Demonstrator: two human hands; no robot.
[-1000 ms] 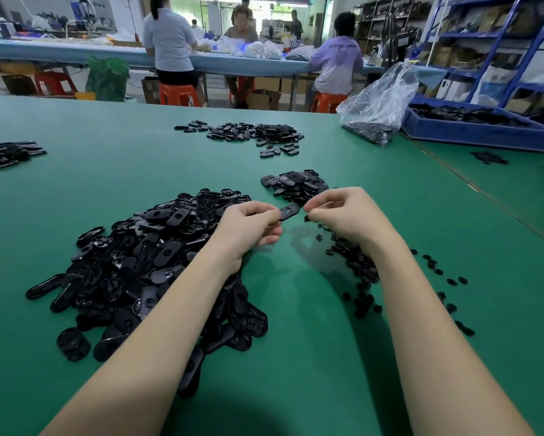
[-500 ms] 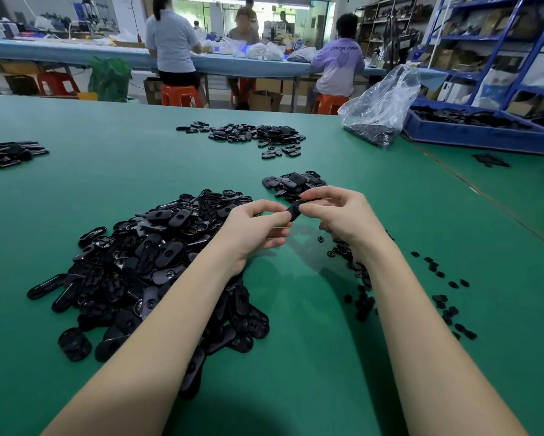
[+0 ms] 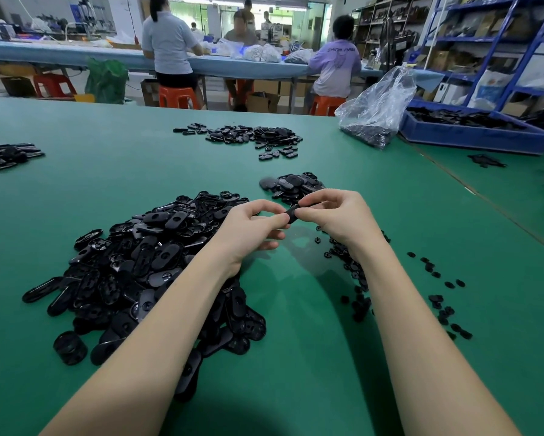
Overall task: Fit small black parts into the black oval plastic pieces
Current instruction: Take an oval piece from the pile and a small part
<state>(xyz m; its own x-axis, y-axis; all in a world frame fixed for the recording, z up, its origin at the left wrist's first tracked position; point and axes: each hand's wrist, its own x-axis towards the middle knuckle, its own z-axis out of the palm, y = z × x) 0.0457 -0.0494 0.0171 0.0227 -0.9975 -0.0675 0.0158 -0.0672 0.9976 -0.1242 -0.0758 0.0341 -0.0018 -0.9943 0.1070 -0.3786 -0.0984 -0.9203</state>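
seating the insert in the oval piece

on the left of the worktop lies the main heap of oval pieces, our supply of unfitted stock as we judge it. we leave it undisturbed while a piece is in hand.

the left hand is curled, its thumb and fingertips pinching one end of the oval piece, which is held above the worktop between the two hands. we keep this grip firm and low on the edge so the opening of the piece stays clear.

the right hand is curled too, its fingertips closed on the other end of the same piece. the small part itself cannot be seen; we presume it sits under these fingertips. we press it square to the piece, not at a tilt, and we judge the fit by feel, since the fingers hide the joint.

behind the hands lies a smaller pile, probably finished work. at the right the loose small parts are scattered on the worktop, near the right forearm. we take the next part from the near edge of this scatter, and we avoid sweeping it with the arm.
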